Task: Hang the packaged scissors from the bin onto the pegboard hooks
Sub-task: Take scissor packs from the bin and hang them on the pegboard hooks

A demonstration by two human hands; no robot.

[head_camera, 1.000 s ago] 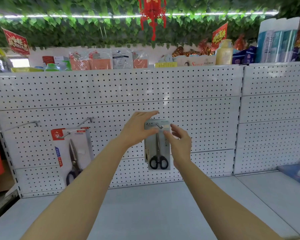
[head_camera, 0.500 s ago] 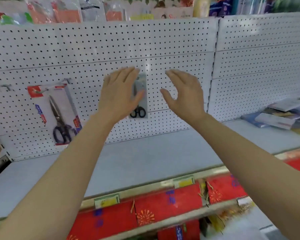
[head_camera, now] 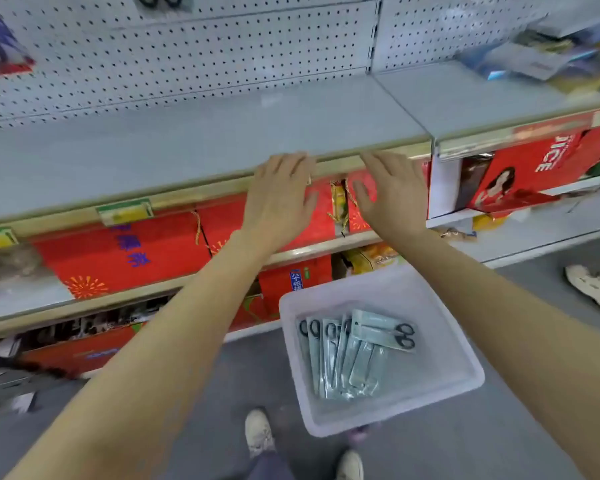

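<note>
Far left, a red-carded scissors pack point(head_camera: 0, 46) hangs on the pegboard point(head_camera: 222, 46), cut off by the frame. Left hand point(head_camera: 279, 199) held flat over the shelf point(head_camera: 187, 140) front edge, fingers spread, holding nothing. Right hand point(head_camera: 392, 195) just beside it, same pose, fingers apart, empty. Below right, white bin point(head_camera: 465, 372) on the floor with the packaged scissors point(head_camera: 347, 355) stacked inside, one pack lying crosswise on top. Shoes point(head_camera: 258, 433) visible at bottom edge.
</note>
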